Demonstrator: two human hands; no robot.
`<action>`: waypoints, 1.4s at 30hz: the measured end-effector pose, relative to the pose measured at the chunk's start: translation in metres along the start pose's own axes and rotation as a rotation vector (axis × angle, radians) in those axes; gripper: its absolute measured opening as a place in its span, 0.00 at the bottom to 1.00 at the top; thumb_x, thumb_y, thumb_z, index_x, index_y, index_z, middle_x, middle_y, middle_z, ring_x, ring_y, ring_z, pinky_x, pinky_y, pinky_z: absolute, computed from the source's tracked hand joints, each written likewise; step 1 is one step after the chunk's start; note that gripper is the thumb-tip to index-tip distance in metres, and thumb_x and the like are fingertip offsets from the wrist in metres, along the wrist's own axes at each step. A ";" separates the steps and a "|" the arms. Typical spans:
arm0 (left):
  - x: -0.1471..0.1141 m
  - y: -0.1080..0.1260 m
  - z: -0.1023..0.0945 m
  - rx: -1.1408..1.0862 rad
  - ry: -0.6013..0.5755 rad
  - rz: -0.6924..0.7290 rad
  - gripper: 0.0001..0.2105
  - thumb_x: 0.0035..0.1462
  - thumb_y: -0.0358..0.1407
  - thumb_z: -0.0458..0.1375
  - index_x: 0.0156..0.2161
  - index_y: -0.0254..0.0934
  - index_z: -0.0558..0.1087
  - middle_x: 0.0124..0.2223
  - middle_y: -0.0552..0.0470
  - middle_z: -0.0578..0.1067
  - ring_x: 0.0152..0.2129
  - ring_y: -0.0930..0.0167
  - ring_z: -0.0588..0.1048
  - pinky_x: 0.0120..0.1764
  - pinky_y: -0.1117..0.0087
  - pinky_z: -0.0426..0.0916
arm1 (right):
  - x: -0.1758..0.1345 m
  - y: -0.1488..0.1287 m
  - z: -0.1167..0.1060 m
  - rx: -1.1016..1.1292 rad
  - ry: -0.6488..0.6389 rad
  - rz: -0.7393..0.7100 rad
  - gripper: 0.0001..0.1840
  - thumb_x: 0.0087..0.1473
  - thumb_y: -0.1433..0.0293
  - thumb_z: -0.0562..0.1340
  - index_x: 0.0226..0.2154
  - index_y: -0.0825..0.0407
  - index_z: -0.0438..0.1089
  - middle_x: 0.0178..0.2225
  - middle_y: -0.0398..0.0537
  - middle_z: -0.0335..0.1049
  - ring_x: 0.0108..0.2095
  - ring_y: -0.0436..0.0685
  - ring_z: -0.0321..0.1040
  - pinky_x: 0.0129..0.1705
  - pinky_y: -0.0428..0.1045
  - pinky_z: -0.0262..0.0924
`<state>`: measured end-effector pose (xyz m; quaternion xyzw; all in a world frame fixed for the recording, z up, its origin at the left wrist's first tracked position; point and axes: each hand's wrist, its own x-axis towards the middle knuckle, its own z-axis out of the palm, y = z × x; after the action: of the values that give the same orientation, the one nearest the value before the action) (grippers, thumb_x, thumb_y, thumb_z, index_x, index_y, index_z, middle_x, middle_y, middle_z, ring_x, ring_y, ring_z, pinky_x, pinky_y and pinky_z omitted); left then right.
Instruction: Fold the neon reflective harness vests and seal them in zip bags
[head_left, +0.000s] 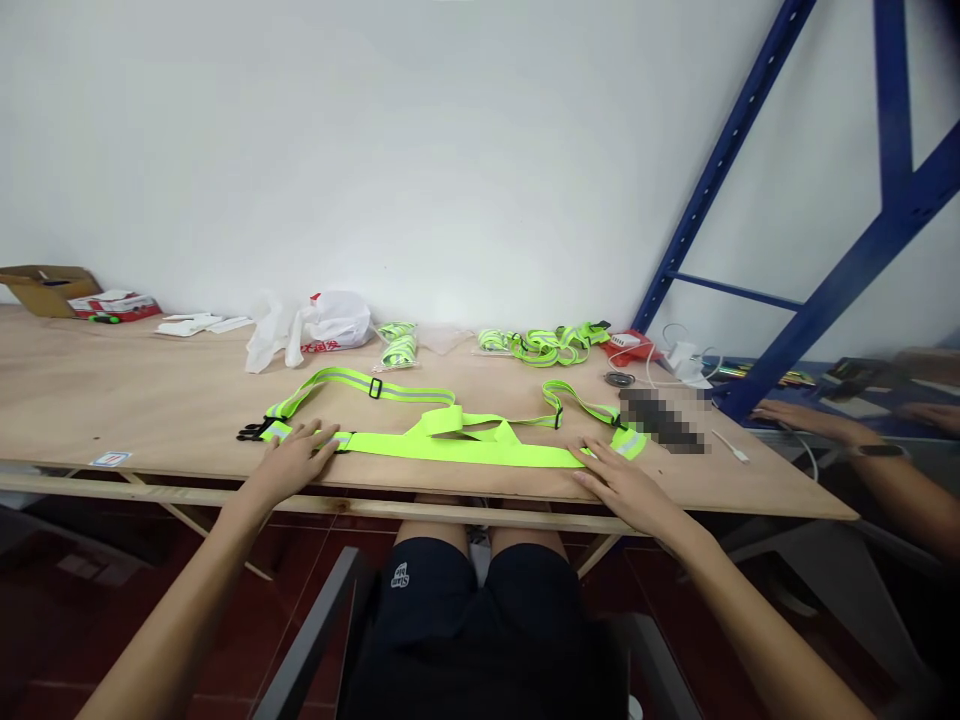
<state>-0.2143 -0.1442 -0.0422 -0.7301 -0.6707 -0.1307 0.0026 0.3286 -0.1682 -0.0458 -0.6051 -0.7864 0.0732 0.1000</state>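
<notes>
A neon-yellow reflective belt with shoulder straps lies stretched along the table's near edge. My left hand rests flat across its left end, fingers spread, just right of the black side-release buckle. On the right part of the waistband lies my right hand, its fingers also stretched out and touching the band. Black slider adjusters sit on the straps, which loop loosely behind the waistband. Neither hand wraps around the band.
Packed reflective straps and a loose strap pile lie toward the wall beside a white plastic bag. Cables and a white charger are at right, near a blue metal frame. Another person's arm reaches in at far right.
</notes>
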 end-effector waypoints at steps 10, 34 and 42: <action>-0.041 0.159 0.003 -0.228 0.061 0.612 0.17 0.69 0.40 0.44 0.47 0.41 0.76 0.47 0.44 0.78 0.46 0.63 0.74 0.57 0.56 0.63 | 0.071 -0.078 -0.036 0.116 0.258 -0.293 0.22 0.65 0.61 0.51 0.50 0.48 0.76 0.53 0.53 0.75 0.56 0.66 0.69 0.60 0.63 0.61; -0.034 0.175 0.020 -0.114 -0.213 0.575 0.37 0.62 0.62 0.45 0.70 0.47 0.54 0.71 0.45 0.56 0.68 0.50 0.50 0.63 0.31 0.36 | 0.197 -0.083 0.008 -0.055 -0.172 -0.276 0.26 0.65 0.63 0.52 0.64 0.47 0.61 0.56 0.54 0.71 0.51 0.64 0.71 0.56 0.55 0.59; -0.047 0.178 0.015 -0.129 -0.249 0.588 0.37 0.61 0.62 0.48 0.70 0.50 0.53 0.72 0.48 0.54 0.68 0.49 0.50 0.63 0.32 0.38 | 0.219 -0.074 0.017 -0.076 -0.082 -0.163 0.30 0.55 0.76 0.54 0.61 0.57 0.61 0.58 0.65 0.64 0.53 0.67 0.68 0.54 0.56 0.61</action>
<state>-0.0396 -0.2052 -0.0354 -0.9016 -0.4166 -0.0762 -0.0881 0.2007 0.0243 -0.0302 -0.5388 -0.8388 0.0597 0.0503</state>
